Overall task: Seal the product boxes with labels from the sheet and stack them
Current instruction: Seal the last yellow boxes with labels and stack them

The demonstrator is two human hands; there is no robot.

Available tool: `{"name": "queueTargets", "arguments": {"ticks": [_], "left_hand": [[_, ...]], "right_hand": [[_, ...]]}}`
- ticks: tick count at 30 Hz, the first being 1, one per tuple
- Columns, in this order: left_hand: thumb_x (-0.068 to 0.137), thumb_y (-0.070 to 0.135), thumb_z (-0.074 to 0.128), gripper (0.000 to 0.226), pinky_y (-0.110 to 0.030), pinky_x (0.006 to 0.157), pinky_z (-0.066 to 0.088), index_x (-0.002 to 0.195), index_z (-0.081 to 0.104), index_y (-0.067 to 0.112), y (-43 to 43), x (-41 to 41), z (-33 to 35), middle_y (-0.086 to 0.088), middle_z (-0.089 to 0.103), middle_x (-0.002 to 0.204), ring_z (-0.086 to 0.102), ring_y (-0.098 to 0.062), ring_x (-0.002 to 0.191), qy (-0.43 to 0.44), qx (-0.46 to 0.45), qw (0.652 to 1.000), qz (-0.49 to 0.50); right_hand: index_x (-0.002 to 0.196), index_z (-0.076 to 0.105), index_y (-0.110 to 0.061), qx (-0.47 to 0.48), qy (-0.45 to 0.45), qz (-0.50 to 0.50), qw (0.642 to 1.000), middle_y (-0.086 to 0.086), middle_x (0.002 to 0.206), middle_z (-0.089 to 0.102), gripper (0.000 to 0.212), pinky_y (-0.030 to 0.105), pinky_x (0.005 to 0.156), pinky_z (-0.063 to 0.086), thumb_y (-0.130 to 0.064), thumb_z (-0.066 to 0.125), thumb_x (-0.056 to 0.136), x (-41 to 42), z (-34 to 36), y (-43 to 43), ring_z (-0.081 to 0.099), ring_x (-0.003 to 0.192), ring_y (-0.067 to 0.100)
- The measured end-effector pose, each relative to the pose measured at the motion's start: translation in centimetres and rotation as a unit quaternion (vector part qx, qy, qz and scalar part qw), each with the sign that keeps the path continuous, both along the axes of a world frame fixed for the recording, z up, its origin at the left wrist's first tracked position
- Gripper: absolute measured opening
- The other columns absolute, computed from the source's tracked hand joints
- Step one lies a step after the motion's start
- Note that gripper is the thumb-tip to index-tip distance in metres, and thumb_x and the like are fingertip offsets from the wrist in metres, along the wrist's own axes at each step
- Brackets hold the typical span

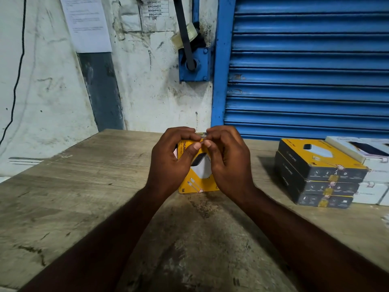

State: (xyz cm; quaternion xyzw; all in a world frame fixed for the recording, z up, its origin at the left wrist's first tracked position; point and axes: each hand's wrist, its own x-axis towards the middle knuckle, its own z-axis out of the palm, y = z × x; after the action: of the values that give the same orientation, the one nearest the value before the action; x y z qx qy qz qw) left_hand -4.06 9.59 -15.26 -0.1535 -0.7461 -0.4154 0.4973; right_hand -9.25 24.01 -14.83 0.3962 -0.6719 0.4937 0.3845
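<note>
Left hand (170, 163) and right hand (228, 163) gripping upright yellow charger box (197, 181), fingers pinching label (201, 134) onto its far edge. Sealing in progress; next, probably carrying it right onto box stack (315, 175).

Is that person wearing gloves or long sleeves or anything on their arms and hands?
No gloves at all. The left hand and the right hand are bare. The left forearm and the right forearm are bare too. No sleeve, watch, bracelet or ring shows anywhere in the picture.
</note>
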Motion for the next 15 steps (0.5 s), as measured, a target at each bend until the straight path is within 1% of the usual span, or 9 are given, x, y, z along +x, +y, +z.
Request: {"name": "queueTargets", "arguments": {"ticks": [4,8,12,15], "left_hand": [[0.093,0.014,0.067,0.008,-0.04,0.094,0.054,0.1,0.072,0.012,0.04,-0.14,0.03,0.0,0.067,0.108,0.065,-0.017,0.11,0.01,-0.002,1.0,0.013],[0.094,0.013,0.067,0.007,-0.044,0.094,0.054,0.099,0.07,0.017,0.1,-0.16,0.03,0.0,0.067,0.108,0.065,-0.018,0.11,0.012,-0.004,1.0,0.016],[0.094,0.015,0.065,0.007,-0.045,0.095,0.053,0.099,0.07,0.012,0.17,-0.34,-0.09,-0.002,0.067,0.11,0.065,-0.017,0.112,0.008,0.001,1.0,0.023],[0.095,0.013,0.064,0.007,-0.044,0.096,0.053,0.099,0.07,0.013,0.23,-0.36,-0.04,-0.001,0.067,0.111,0.064,-0.015,0.113,0.001,0.004,1.0,0.024]], "right_hand": [[0.098,0.069,-0.005,0.0,0.0,0.001,1.0,0.004,0.106,0.064,0.006,0.033,0.088,0.05,-0.003,0.064,0.096,0.04,-0.05,0.01,0.06,0.104,0.014],[0.1,0.07,-0.005,-0.001,0.004,0.001,1.0,0.004,0.106,0.064,0.008,0.033,0.089,0.05,-0.002,0.063,0.097,0.09,-0.02,0.02,0.06,0.104,0.015],[0.105,0.069,-0.007,0.007,0.003,-0.001,1.0,0.002,0.109,0.064,0.011,0.029,0.091,0.048,-0.003,0.065,0.095,0.41,-0.07,0.06,0.059,0.106,0.014],[0.109,0.067,-0.007,0.006,0.0,0.0,1.0,0.002,0.111,0.063,0.016,0.026,0.092,0.046,-0.003,0.066,0.094,0.54,-0.22,-0.03,0.058,0.107,0.012]]}}
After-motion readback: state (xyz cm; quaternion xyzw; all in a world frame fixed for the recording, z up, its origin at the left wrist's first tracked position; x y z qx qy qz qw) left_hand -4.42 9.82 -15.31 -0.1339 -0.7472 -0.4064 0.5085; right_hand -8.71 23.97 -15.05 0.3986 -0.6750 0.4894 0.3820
